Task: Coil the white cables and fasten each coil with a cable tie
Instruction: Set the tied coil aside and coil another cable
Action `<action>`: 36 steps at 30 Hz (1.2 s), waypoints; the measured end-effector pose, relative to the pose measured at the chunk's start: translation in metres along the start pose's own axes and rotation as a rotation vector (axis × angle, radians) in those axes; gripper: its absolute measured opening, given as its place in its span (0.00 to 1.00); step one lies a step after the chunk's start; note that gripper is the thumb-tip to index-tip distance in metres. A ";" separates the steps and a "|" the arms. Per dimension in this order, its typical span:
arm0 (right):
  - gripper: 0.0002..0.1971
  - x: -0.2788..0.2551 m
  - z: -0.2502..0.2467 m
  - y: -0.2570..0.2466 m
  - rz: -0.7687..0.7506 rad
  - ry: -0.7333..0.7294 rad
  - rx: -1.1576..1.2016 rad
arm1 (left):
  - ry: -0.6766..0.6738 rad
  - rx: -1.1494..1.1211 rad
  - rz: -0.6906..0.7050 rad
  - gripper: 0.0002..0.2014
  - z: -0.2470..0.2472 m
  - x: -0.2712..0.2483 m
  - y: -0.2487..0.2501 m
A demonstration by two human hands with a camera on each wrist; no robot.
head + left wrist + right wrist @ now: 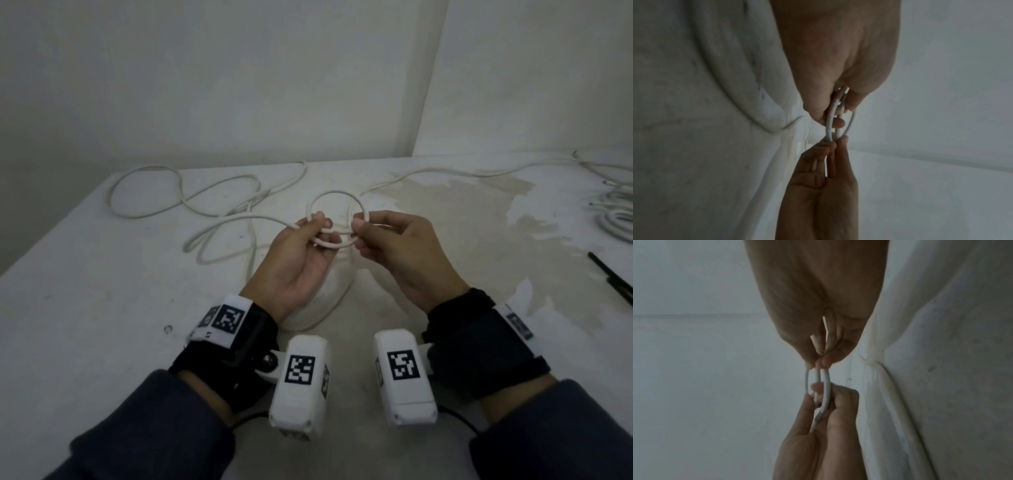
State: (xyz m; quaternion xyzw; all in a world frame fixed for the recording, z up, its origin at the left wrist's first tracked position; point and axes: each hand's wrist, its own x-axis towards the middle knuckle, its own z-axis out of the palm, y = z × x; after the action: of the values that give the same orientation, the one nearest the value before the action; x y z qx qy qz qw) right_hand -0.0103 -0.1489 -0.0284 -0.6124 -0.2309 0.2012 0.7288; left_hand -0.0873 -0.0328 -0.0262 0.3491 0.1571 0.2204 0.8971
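Both hands hold a small coil of white cable [337,196] just above the table. My left hand [320,228] pinches the coil's left side between thumb and curled fingers. At the coil's right side my right hand [359,228] pinches the strands the same way. The loose remainder of the cable [219,219] trails in loops over the table to the left. In the left wrist view the coil [829,123] runs from my left hand [839,107] down to the right hand [835,142]. The right wrist view has the coil [826,386] between the right hand [819,361] and left hand [824,402].
A second white cable [479,173] runs across the back of the stained table [102,308] toward the right. Coiled white cables [616,219] lie at the right edge. Black cable ties [611,275] lie near them. Walls close off the back and right.
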 end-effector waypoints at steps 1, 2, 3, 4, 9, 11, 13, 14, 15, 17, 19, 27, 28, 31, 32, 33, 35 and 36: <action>0.02 0.001 0.001 0.001 -0.022 0.052 0.008 | -0.011 -0.026 -0.022 0.13 0.002 -0.002 -0.001; 0.03 0.002 0.001 0.002 -0.031 0.085 0.023 | -0.020 -0.018 -0.038 0.13 0.004 -0.003 -0.003; 0.04 0.002 0.001 0.002 -0.030 0.106 0.048 | -0.027 0.034 -0.054 0.13 0.005 -0.004 -0.004; 0.05 0.002 0.001 0.003 -0.029 0.120 0.079 | -0.035 0.114 -0.071 0.13 0.005 -0.005 -0.005; 0.10 0.002 0.000 0.003 0.034 0.123 0.299 | -0.136 0.189 -0.118 0.10 0.013 -0.014 -0.012; 0.16 0.004 0.004 0.005 0.103 0.060 0.406 | -0.191 0.174 -0.125 0.09 0.015 -0.017 -0.013; 0.22 0.004 0.010 0.006 0.163 0.037 0.423 | -0.229 0.208 -0.134 0.09 0.014 -0.018 -0.013; 0.24 0.004 0.013 0.006 0.185 0.048 0.455 | -0.227 0.230 -0.153 0.10 0.012 -0.017 -0.013; 0.24 0.003 0.015 0.005 0.210 0.070 0.531 | -0.205 0.254 -0.178 0.11 0.011 -0.017 -0.013; 0.25 0.004 0.012 0.004 0.231 0.152 0.730 | -0.115 0.267 -0.201 0.10 0.010 -0.014 -0.014; 0.25 0.006 0.005 0.002 0.204 0.249 0.855 | 0.003 0.186 -0.134 0.09 0.009 -0.009 -0.012; 0.24 0.016 -0.008 -0.001 0.154 0.405 0.980 | 0.240 -0.118 0.038 0.16 0.019 -0.016 -0.022; 0.24 0.017 -0.011 -0.003 0.135 0.415 0.988 | 0.237 -0.149 0.053 0.17 0.020 -0.017 -0.022; 0.23 0.017 -0.020 -0.007 0.080 0.461 1.010 | 0.176 -0.197 -0.008 0.20 0.023 -0.019 -0.021; 0.22 0.017 -0.026 -0.006 0.064 0.490 1.022 | 0.129 -0.169 -0.078 0.19 0.023 -0.019 -0.020; 0.22 0.018 -0.033 -0.005 0.052 0.525 1.036 | 0.083 -0.113 -0.162 0.15 0.022 -0.020 -0.019; 0.22 0.019 -0.049 -0.004 0.039 0.593 1.053 | 0.037 -0.005 -0.299 0.08 0.020 -0.022 -0.015; 0.22 0.020 -0.056 -0.004 0.036 0.621 1.046 | 0.044 -0.006 -0.325 0.07 0.019 -0.022 -0.013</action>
State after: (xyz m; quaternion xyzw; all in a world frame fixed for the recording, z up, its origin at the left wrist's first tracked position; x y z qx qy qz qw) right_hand 0.0385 -0.1827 -0.0308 -0.2069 0.1321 0.1122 0.9629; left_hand -0.0939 -0.0630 -0.0197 0.3114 0.2305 0.0805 0.9184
